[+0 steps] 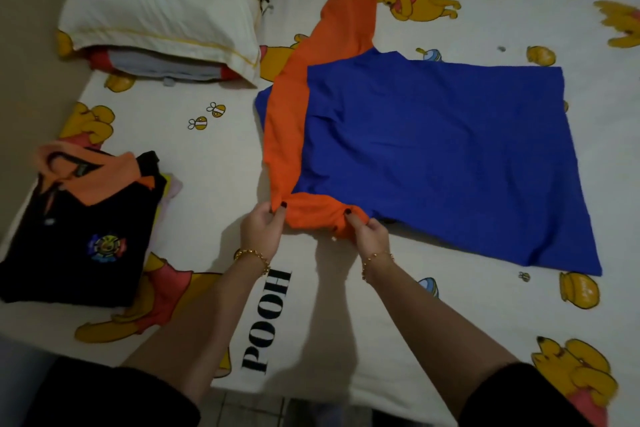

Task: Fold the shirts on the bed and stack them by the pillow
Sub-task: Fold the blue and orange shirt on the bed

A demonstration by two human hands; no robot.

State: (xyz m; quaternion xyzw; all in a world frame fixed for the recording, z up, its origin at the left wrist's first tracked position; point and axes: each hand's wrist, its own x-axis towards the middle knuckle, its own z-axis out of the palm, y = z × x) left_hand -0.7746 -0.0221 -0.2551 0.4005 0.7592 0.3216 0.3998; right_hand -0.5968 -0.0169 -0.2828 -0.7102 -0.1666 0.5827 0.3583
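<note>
Pinched the orange sleeve [311, 215] of the blue shirt [433, 156] in left hand [263, 229] and right hand [369, 232], mid-fold. Likely called next for laying it forward past the knuckles, flat.

bare sheet [221, 156] between shirt stack [79, 236] and pillow [156, 17]

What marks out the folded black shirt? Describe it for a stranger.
On the Pooh bedsheet, look left, nearer than the pillow. The black polo shirt tops a small stack; only it has an orange collar and a multicoloured chest badge.
</note>
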